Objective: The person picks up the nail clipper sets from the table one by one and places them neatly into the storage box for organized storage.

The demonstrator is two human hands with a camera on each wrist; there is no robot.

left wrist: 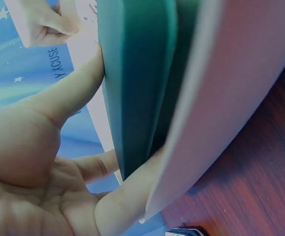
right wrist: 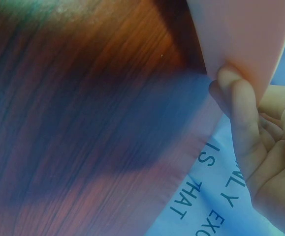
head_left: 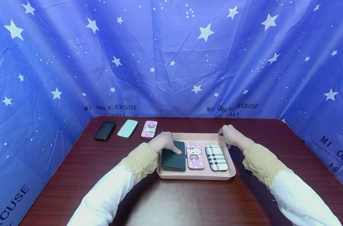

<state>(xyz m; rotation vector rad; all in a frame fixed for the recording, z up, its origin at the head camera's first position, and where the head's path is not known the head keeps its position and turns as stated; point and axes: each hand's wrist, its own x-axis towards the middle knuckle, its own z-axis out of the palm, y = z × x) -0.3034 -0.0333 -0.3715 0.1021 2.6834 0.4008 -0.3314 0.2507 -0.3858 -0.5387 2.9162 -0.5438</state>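
A pink tray (head_left: 195, 176) holds a dark green case (head_left: 173, 160) at its left, a pink cartoon case (head_left: 199, 164) in the middle and a plaid case (head_left: 216, 158) at the right. My left hand (head_left: 164, 142) is at the tray's back left corner; in the left wrist view its thumb lies on the green case (left wrist: 132, 73) and a finger reaches between case and tray wall (left wrist: 221, 88). With curled fingers my right hand (head_left: 233, 136) pinches the tray's back right corner, also seen in the right wrist view on the tray wall (right wrist: 250, 34).
On the table (head_left: 188, 204), behind and left of the tray, lie a black case (head_left: 104, 131), a mint case (head_left: 127, 129) and another pink cartoon case (head_left: 149, 129). A blue star-patterned curtain (head_left: 171, 78) surrounds the table's back and sides.
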